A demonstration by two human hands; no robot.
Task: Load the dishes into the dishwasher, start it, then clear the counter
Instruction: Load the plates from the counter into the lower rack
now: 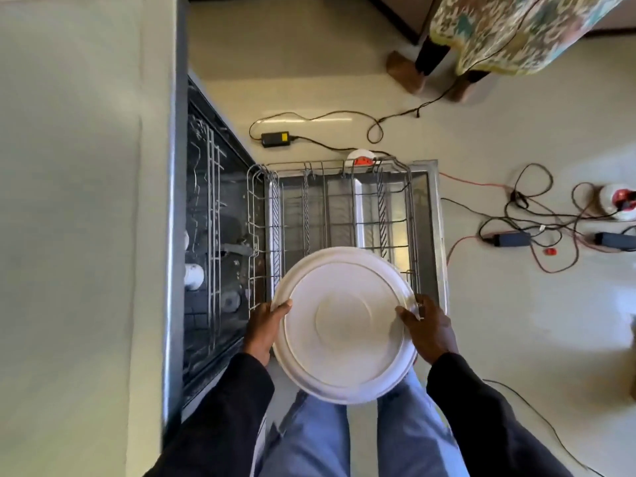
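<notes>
The plate point(344, 325) is covering the near end of the rack point(344, 208) and most of the fingers of the left hand point(266, 327) and right hand point(428, 327), leaving mainly thumbs and backs showing. The tub point(213, 235) at the left is lying in shadow, and the small white things point(194, 275) inside it are showing too dimly to name. The far edge is cutting off a second person point(509, 32) above the skirt, the right edge is cutting an adapter point(616, 239) on the floor point(516, 304), and the near edge is cutting both sleeves point(223, 407).
</notes>
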